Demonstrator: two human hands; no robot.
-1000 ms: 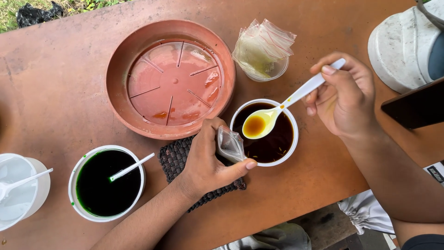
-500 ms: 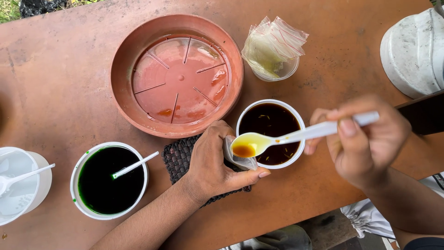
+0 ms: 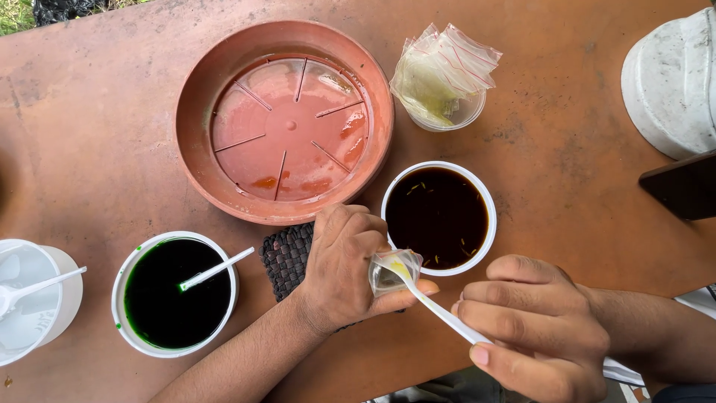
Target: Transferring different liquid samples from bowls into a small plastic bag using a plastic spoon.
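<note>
In the head view, a small clear bag (image 3: 389, 270) is pinched at lower centre by the left hand (image 3: 344, 270). A white spoon (image 3: 440, 310), gripped in the right hand (image 3: 533, 328), is tipped into it, just below the bowl of dark liquid (image 3: 438, 216).
</note>
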